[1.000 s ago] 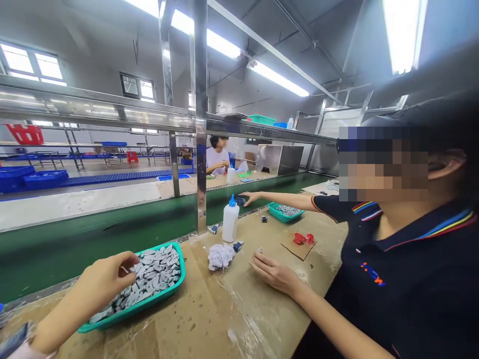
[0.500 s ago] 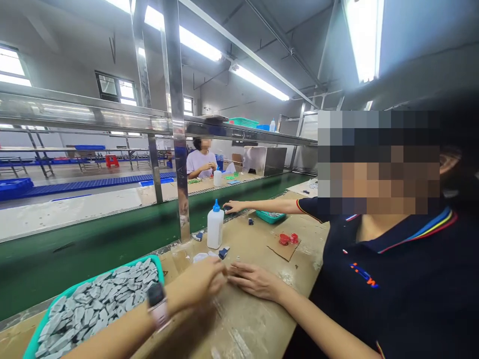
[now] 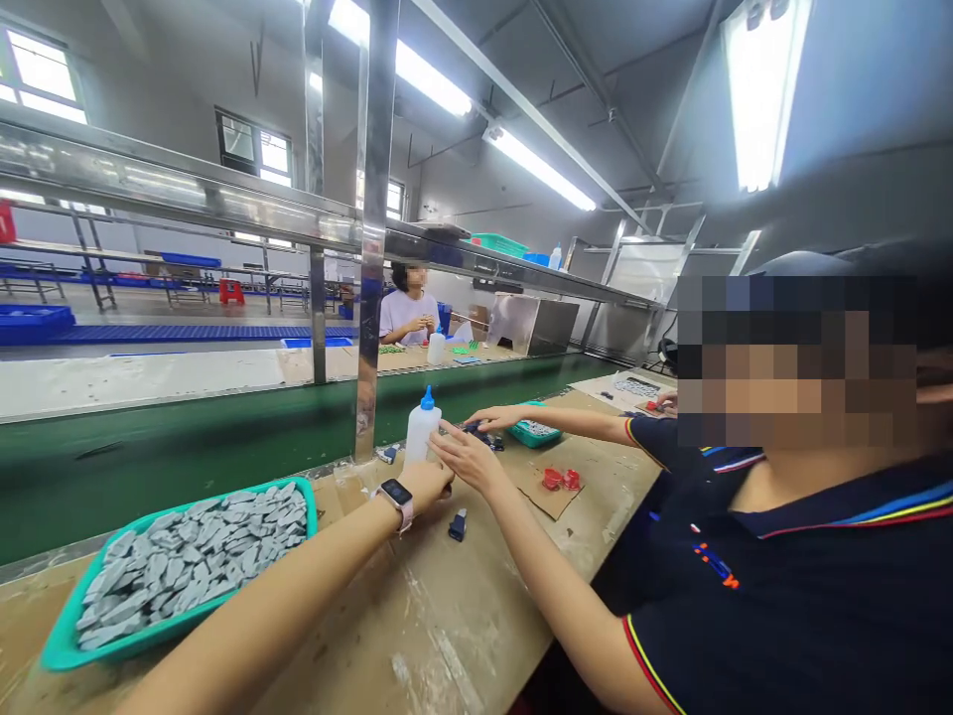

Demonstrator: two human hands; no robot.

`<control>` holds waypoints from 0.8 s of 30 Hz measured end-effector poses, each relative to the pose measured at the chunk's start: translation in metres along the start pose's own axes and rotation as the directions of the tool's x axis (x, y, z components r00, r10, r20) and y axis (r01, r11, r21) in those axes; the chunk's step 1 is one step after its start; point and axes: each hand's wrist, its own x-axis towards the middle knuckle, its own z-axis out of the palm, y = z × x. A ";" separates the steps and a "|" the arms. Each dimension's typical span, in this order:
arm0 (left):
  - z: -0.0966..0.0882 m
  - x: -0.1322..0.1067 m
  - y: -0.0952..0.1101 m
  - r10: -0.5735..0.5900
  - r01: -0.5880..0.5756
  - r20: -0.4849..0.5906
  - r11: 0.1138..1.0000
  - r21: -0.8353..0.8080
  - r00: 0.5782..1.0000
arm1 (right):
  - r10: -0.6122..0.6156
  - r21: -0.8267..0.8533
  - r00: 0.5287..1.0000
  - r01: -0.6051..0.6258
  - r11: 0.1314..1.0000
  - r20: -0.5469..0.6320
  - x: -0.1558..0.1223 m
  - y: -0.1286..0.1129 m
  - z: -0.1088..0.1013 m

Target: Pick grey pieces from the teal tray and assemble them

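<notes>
My left hand [image 3: 430, 481], with a watch [image 3: 394, 493] on the wrist, reaches across the brown table from the lower left. Its fingers are curled down just in front of a white squeeze bottle [image 3: 423, 433] with a blue nozzle. A dark bit shows under the fingertips, too hidden to name. Near it lies a small dark blue piece [image 3: 458, 524] with a grey end. A co-worker's hand [image 3: 469, 457] extends over mine, fingers stretched beside the bottle and partly covering my fingers. My right hand is out of view.
A green tray [image 3: 56, 650] heaped with grey pieces stands at the left. Red cups [image 3: 560, 479] sit on cardboard. The co-worker's other hand [image 3: 495, 415] is by dark pieces and a second green tray [image 3: 534, 437]. A metal post [image 3: 368, 377] and green belt [image 3: 186, 427] run behind.
My left hand has moved forward to the bottle's foot. The co-worker's near hand has lifted from the table toward the bottle, and a dark blue piece now shows where that hand was.
</notes>
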 end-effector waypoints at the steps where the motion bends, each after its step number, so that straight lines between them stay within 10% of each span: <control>1: -0.004 -0.008 -0.002 0.005 -0.006 0.027 1.000 0.024 1.000 | 0.013 0.007 1.000 -0.013 1.000 -0.028 0.006 -0.001 0.009; 7: 0.004 -0.060 -0.004 0.084 -0.109 0.163 0.982 0.155 0.983 | 0.063 0.070 0.989 -0.054 0.996 -0.134 0.016 -0.006 0.056; 12: 0.017 -0.061 -0.027 -0.061 0.039 0.075 0.963 0.267 0.995 | 0.075 0.093 0.992 -0.065 0.994 -0.105 0.011 0.000 0.062; 19: -0.025 -0.068 -0.048 -0.201 0.217 -0.119 0.964 0.150 0.972 | 0.083 0.065 0.982 -0.073 0.995 -0.168 0.001 0.012 -0.004; 24: -0.103 -0.141 -0.029 -0.302 0.268 -0.208 0.948 -0.174 0.930 | 0.096 -0.044 0.975 -0.107 0.993 -0.201 0.003 0.009 -0.061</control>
